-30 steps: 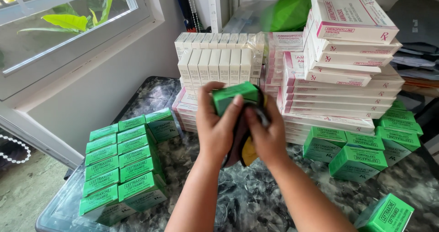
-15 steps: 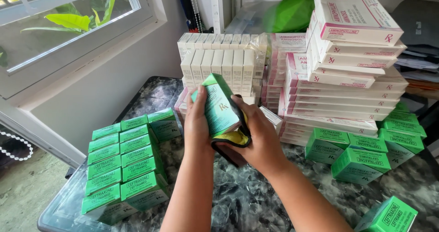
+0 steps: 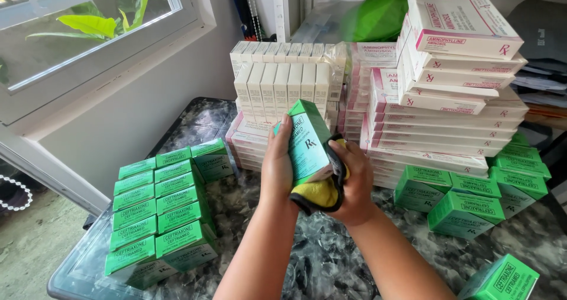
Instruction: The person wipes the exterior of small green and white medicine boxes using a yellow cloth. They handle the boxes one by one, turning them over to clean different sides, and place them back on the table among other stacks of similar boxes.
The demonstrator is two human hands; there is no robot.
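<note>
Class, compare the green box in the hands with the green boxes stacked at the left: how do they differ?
The held box is single, tilted and off the table; the left stack lies flat in neat rows. The held box is gripped by the left hand, with the right hand pressing a yellow cloth against it; the stack is untouched. Both are green cartons.

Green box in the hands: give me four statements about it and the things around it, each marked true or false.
1. The left hand holds the green box. True.
2. The right hand presses a blue sponge against it. False: it holds a yellow and dark cloth.
3. Green boxes stand in rows at the table's left. True.
4. The white and pink cartons lie on the floor. False: they are stacked on the marbled table.
</note>
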